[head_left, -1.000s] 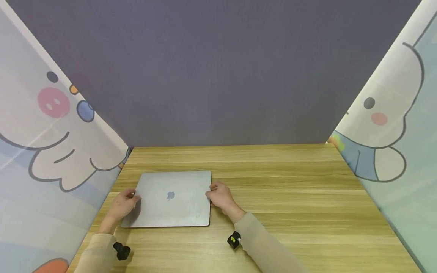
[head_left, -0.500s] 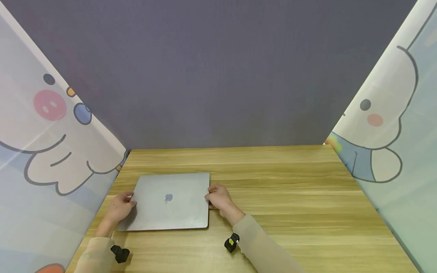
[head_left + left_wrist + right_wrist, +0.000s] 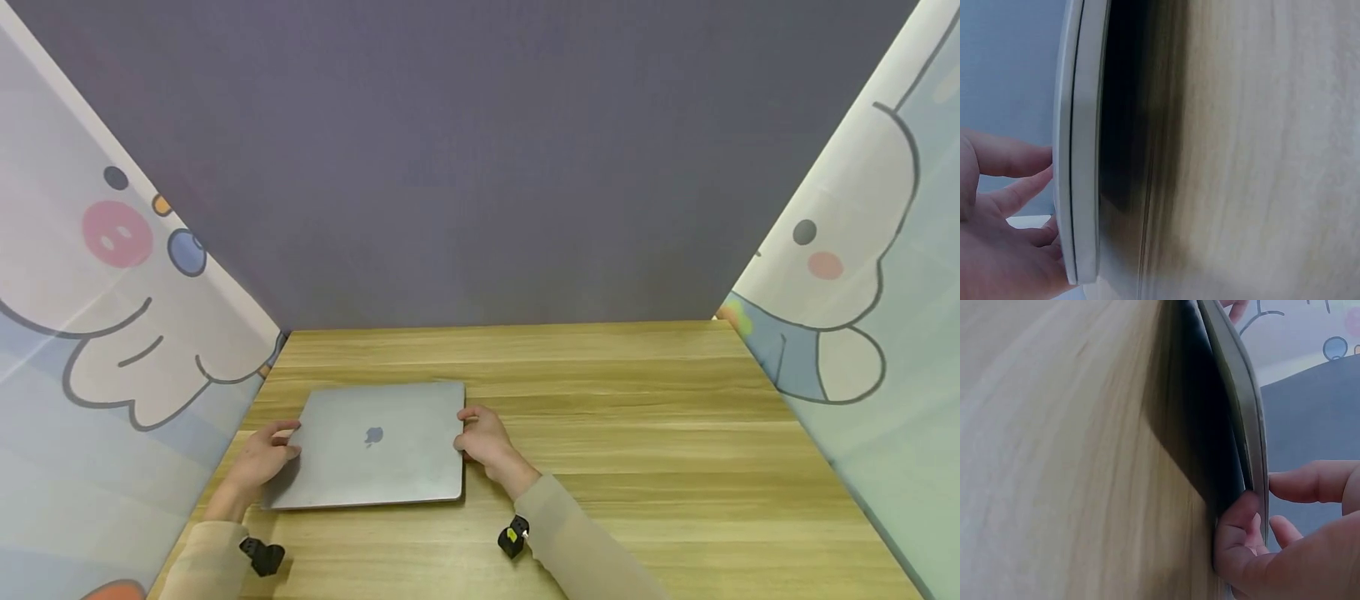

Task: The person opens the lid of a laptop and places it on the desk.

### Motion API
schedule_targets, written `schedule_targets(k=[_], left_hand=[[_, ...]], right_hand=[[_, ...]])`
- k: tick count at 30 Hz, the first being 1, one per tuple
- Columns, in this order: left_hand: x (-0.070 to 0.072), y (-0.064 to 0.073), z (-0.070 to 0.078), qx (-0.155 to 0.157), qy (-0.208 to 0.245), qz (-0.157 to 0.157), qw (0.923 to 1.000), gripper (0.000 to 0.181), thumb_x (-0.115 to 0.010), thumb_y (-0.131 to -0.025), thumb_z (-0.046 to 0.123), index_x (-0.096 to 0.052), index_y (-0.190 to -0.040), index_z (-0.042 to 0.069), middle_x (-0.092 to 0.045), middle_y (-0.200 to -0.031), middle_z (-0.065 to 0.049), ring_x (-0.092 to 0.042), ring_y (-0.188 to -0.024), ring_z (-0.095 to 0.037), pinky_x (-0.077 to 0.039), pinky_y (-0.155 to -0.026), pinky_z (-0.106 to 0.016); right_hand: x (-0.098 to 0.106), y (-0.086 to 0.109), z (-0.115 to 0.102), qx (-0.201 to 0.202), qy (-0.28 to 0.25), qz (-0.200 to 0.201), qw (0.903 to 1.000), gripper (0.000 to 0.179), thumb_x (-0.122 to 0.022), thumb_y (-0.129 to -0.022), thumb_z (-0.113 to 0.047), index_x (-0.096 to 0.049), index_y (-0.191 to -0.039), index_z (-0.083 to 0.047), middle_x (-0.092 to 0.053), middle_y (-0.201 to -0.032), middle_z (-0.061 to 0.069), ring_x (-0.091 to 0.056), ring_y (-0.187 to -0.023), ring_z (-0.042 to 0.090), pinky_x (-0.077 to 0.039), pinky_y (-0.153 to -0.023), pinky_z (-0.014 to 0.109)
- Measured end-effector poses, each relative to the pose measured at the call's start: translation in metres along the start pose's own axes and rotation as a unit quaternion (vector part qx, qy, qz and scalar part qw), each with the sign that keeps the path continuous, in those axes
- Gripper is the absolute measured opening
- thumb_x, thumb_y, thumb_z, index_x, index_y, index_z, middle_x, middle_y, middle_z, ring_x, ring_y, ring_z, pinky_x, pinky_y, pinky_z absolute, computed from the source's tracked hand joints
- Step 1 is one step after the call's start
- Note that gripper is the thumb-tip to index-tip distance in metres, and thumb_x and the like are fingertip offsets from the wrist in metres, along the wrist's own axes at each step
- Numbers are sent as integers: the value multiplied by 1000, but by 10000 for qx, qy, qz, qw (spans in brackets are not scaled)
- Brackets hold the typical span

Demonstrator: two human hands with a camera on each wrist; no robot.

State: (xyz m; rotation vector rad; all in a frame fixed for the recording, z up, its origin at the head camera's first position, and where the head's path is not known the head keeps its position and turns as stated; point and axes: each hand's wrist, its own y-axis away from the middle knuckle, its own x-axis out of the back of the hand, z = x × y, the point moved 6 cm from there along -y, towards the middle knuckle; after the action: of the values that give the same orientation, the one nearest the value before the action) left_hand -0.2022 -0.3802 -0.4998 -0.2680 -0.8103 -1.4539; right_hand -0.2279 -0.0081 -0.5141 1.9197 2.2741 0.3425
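While my left hand [image 3: 258, 461] and right hand [image 3: 487, 439] grip the laptop [image 3: 382, 471] by its short edges, above the left half of the table [image 3: 637, 450], I judge this repositioning, calling next for level motion. Its long axis parallels the table's back edge; the logo [image 3: 374, 434] aims its leaf frontward.

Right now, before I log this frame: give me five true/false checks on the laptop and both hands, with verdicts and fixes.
1. The laptop is closed. True.
2. The left hand holds the laptop's left edge. True.
3. The lid is blank. False: an apple logo shows on it.
4. The right hand hangs clear of the laptop. False: it grips the right edge, a finger curled beneath.
5. Both forearms are bare. False: beige sleeves cover them.
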Motion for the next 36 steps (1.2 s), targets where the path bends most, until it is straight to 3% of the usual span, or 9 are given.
schedule_targets(k=[6, 15, 26, 36], left_hand=[[-2, 2, -4, -1, 133, -164, 9998, 59, -62, -96, 10, -40, -149, -4, -43, -138, -35, -44, -123, -45, -42, -94, -52], [-4, 5, 4, -117, 344, -54, 9993, 61, -71, -93, 12, -44, -146, -2, -51, -117, -18, -49, -103, -28, -43, -78, -33], [-15, 11, 15, -296, 653, -94, 9974, 60, -72, -91, 11, -46, -144, -3, -51, -113, -16, -48, -99, -27, -43, -78, -33], [-24, 13, 26, -488, 904, -268, 9943, 58, -69, -92, 8, -45, -144, -4, -50, -107, -11, -48, -89, -21, -44, -72, -32]], right_hand=[[3, 1, 1, 138, 303, 75, 9994, 54, -58, -67, 18, -61, -120, 4, -53, -97, 13, -47, -77, 19, -44, -56, 25], [19, 2, -5, 353, 648, 265, 9969, 55, -60, -67, 16, -63, -120, 2, -51, -94, 12, -46, -79, 20, -40, -59, 26], [40, 2, -6, 452, 750, 186, 9960, 50, -64, -73, 12, -64, -122, 0, -53, -101, 13, -48, -86, 22, -44, -65, 27], [58, 7, -10, 399, 851, 208, 9954, 45, -67, -78, 8, -64, -121, -1, -53, -102, 15, -48, -77, 20, -44, -60, 26]])
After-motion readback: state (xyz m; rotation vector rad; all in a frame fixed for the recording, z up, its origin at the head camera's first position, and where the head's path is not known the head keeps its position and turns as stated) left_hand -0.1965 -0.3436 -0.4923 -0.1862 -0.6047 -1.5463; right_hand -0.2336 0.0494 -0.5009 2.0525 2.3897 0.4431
